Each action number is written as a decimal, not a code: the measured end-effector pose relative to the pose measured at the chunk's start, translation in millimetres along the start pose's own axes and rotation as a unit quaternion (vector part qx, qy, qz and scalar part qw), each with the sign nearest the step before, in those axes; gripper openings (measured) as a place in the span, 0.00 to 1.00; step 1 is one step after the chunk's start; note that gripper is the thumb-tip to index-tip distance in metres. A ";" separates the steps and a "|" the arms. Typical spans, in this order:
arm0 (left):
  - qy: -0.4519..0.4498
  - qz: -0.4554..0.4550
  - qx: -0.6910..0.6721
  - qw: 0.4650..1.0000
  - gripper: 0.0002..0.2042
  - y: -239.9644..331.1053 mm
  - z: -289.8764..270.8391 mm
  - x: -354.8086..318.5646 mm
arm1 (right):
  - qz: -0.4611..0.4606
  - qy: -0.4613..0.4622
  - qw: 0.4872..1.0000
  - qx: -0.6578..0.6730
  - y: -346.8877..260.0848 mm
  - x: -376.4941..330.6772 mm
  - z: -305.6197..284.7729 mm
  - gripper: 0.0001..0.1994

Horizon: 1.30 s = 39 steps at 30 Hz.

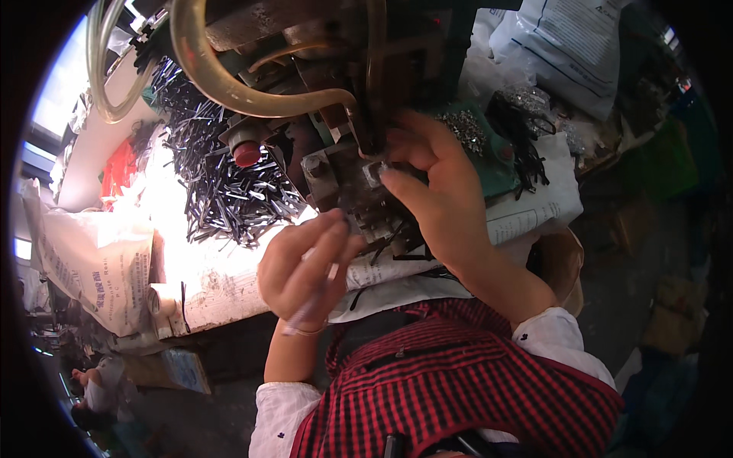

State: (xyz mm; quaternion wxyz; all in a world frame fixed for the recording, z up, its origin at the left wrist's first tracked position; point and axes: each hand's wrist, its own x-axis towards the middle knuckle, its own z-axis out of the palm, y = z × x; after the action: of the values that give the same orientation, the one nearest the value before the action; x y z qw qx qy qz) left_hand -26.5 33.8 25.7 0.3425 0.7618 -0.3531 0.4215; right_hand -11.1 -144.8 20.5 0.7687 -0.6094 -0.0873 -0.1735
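So the thing being worked on was a small shiny metal piece (pixel 376 171), squarish and silvery, sitting on the front of the dark greasy press machine (pixel 336 114) right at its middle.

Going from the left of the machine: a white woven sack (pixel 95 267) hung off the bench edge, rough plastic weave with blue print. Closer to the machine there was a big messy pile of thin black strips (pixel 221 183), flat, glossy, straight, heaped against the machine's left side. A red round button (pixel 247 153) stuck out of the machine just above that pile, and a thick yellowish rubber hose (pixel 229 84) curved over the top of it.

Below the machine's front, the left hand (pixel 301 267) was curled up, fingers pressed together, pinching a thin pale strip (pixel 309 305) that ran down past the wrist. Its fingertips were just beside the machine's lower jig.

The right hand (pixel 435 191) reached up to the machine's face, thumb and index finger closing on the metal piece, other fingers loosely bent behind.

Right of the machine was a green tray (pixel 489 172) with a heap of tiny silver bits (pixel 467 130), grainy and glittery, plus a smaller tangle of black strips.
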 end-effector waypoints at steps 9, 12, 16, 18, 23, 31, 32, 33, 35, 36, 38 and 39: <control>-0.010 0.156 0.050 0.986 0.12 -9.1 57.9 -3.8 | -0.064 0.158 0.956 -0.240 43.4 32.8 -128.0 0.19; -0.006 0.157 0.043 0.987 0.12 -10.6 60.5 -6.5 | 0.016 0.138 0.905 -0.401 61.0 7.7 -154.5 0.15; -0.042 0.126 0.054 0.990 0.16 -3.6 51.1 -2.9 | -0.016 0.027 0.832 -0.554 57.2 -7.0 -141.4 0.10; -0.042 0.105 0.030 0.993 0.15 0.6 50.3 -1.6 | -0.049 0.043 0.784 -0.617 57.3 -5.8 -136.8 0.09; -0.050 -0.039 -0.050 0.997 0.16 16.4 34.4 -26.7 | -0.074 0.034 0.735 -0.673 71.2 -5.9 -130.0 0.05; -0.114 -0.478 0.012 0.871 0.22 -93.3 25.1 -99.9 | -0.034 0.091 0.852 -0.515 77.8 -5.1 -134.3 0.07; -0.083 -0.438 -0.012 0.895 0.18 -92.0 30.8 -99.6 | -0.041 0.087 0.854 -0.511 75.6 -4.6 -131.4 0.07; -0.077 -0.427 -0.002 0.901 0.17 -93.9 33.7 -97.0 | -0.048 0.084 0.856 -0.507 73.4 -4.2 -128.1 0.07; -0.068 -0.411 0.019 0.909 0.15 -98.5 37.7 -98.7 | -0.022 0.083 0.874 -0.478 65.3 -3.7 -121.5 0.08; -0.056 -0.382 0.030 0.922 0.13 -101.0 39.5 -103.7 | -0.016 0.082 0.879 -0.470 63.4 -4.0 -119.5 0.08; -0.045 -0.381 0.015 0.923 0.13 -101.7 39.4 -104.2 | -0.008 0.075 0.886 -0.457 57.9 -2.8 -110.3 0.08; -0.044 -0.368 0.021 0.929 0.13 -101.2 38.6 -105.8 | -0.005 0.070 0.889 -0.452 54.4 -2.4 -104.1 0.08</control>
State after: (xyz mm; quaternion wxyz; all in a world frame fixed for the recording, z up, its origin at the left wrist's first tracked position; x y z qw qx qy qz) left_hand 30.8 80.8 -106.3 0.4421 0.8628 -0.0538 0.2392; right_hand -1.0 -234.4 -54.9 0.4131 -0.8768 0.0513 -0.2405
